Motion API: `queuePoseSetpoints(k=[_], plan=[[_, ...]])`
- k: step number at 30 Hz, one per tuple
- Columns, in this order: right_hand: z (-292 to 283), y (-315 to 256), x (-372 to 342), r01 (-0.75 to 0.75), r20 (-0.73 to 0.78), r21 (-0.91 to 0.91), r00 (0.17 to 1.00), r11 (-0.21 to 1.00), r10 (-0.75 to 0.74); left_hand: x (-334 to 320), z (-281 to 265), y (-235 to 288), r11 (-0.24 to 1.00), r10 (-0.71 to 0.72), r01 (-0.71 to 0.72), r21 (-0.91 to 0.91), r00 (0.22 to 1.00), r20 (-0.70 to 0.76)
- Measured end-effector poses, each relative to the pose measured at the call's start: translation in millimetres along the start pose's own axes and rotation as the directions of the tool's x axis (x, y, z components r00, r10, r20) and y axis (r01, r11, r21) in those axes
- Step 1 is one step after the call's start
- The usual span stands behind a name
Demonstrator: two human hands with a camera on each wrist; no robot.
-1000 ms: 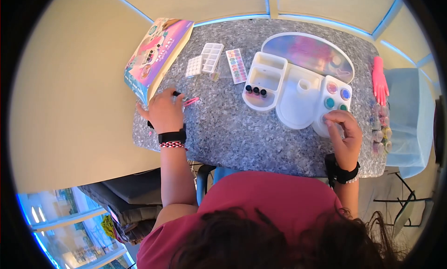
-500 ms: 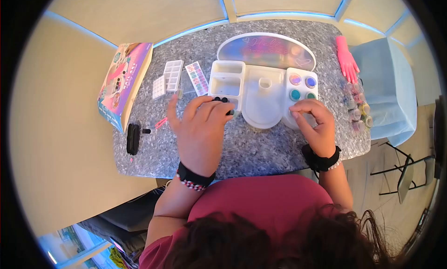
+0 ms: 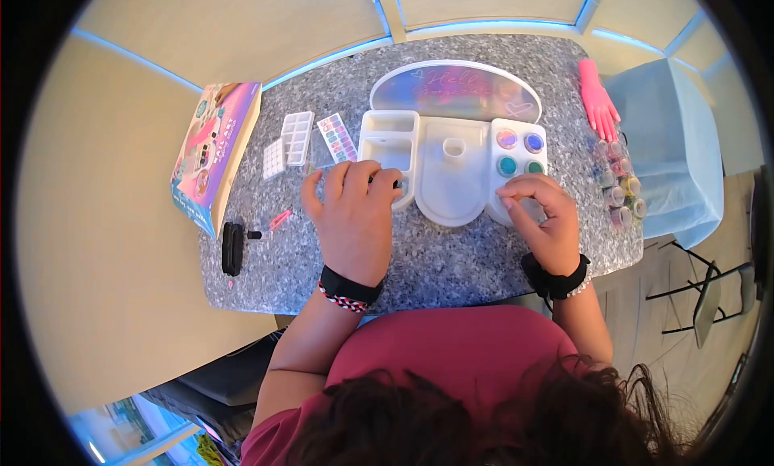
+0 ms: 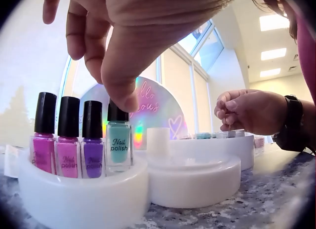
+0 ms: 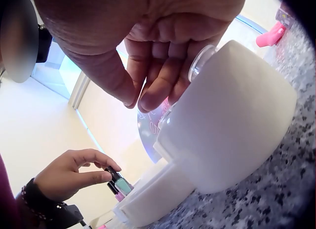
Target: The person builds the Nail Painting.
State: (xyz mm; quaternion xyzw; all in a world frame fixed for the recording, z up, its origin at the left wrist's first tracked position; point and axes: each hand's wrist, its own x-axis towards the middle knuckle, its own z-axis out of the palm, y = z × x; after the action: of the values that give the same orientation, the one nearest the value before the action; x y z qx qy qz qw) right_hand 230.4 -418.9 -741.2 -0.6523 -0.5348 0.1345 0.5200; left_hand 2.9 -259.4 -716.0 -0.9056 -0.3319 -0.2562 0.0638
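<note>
My left hand (image 3: 352, 220) pinches the black cap of a teal nail polish bottle (image 4: 119, 145) between thumb and fingers. The bottle stands upright at the rounded front of the white organizer's left section (image 4: 84, 199). Beside it are a magenta bottle (image 4: 43, 152), a pink bottle (image 4: 67, 152) and a purple bottle (image 4: 93, 152), all black-capped. My right hand (image 3: 544, 228) hovers at the front of the right section (image 5: 247, 115), fingers loosely curled, thumb and index tips close together. Nothing shows between them. A clear-rimmed pot (image 5: 200, 63) sits next to those fingers.
Behind the organizer stands a shiny rounded panel (image 3: 455, 91). Left lie a nail art box (image 3: 214, 156), white trays (image 3: 297, 135), a sticker sheet (image 3: 337, 135), pink tweezers (image 3: 280, 219) and a black case (image 3: 232, 248). Right are a pink model hand (image 3: 598, 103) and glitter pots (image 3: 614, 196).
My left hand has moved right from beside the nail art box to the organizer's left section, bringing the teal bottle down among the others. The right hand stays at the right section.
</note>
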Motion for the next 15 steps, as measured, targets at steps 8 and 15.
queuePoseSetpoints(k=[8,15], plan=[[1,-1,0,0.005,-0.003,-0.006,1.000,1.000,-0.005,2,18,-2,1.000,0.008,-0.008,0.019,1.000,-0.017],[0,-3,2,0.016,0.000,-0.019,1.000,1.000,-0.016,-4,-14,-18,0.993,-0.115,0.115,0.007,0.993,0.030]])
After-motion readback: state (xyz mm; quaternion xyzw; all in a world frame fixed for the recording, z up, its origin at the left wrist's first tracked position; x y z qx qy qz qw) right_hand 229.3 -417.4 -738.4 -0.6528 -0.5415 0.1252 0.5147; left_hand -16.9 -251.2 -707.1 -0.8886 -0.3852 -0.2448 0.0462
